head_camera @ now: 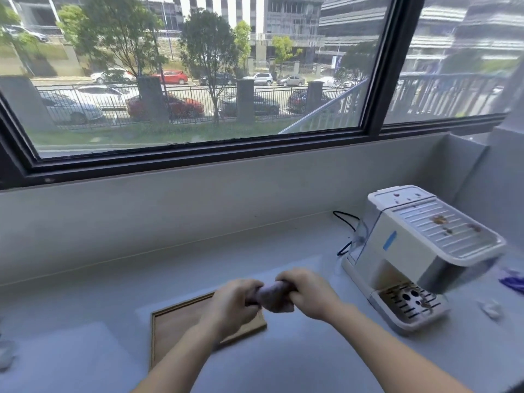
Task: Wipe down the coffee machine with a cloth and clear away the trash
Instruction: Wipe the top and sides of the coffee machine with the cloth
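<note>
A white coffee machine (414,251) stands at the right of the grey counter, with brown stains on its ribbed top and on its drip tray (408,304). Over the counter's middle, my left hand (229,304) and my right hand (309,293) both grip a rolled greyish-purple cloth (272,292), one at each end. A crumpled white scrap (492,309) and a blue-purple wrapper (513,280) lie to the right of the machine. Another white crumpled piece (5,355) sits at the far left edge.
A shallow wooden tray (173,327) lies on the counter under my left hand. A black power cord (347,222) runs behind the machine. A grey wall and a large window rise behind the counter (113,279); a wall corner closes in at the right.
</note>
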